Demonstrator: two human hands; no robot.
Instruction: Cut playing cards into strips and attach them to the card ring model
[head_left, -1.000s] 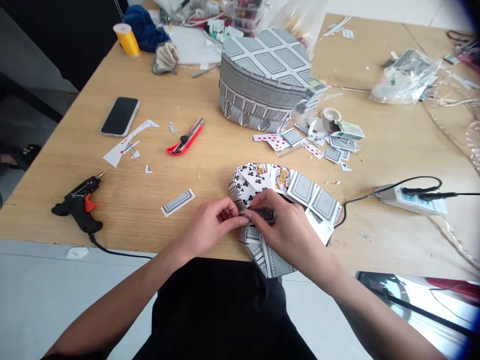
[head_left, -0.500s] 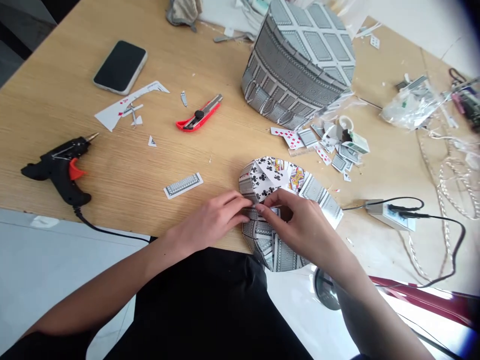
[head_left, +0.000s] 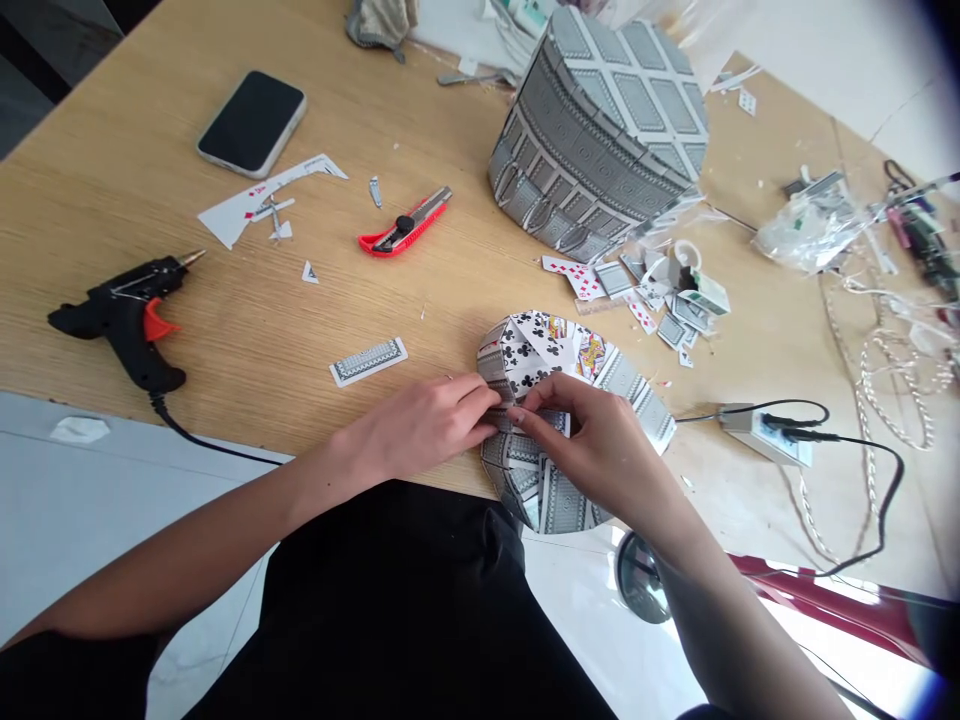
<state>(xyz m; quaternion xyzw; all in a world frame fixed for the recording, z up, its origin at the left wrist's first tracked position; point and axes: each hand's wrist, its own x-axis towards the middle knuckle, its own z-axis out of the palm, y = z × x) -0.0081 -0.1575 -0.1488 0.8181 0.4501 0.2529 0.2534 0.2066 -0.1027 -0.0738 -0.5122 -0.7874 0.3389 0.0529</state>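
A rounded piece built from playing cards lies at the table's front edge, part of it past the edge. Club and king faces show on its far side, grey card backs on the near side. My left hand grips its left rim, fingers bent over the edge. Thumb and forefinger of my right hand pinch the same rim from the inner side, close to the left fingertips. The pinched spot is mostly hidden by the fingers. Left of my hands lies a cut card strip.
A black glue gun lies left, its cable running off the front edge. Beyond are a red utility knife, a phone and card scraps. A large card-covered box stands behind. A power strip with cords sits right.
The whole view has shifted slightly. Both hands stay at the rim of the card piece, with only small finger movements.
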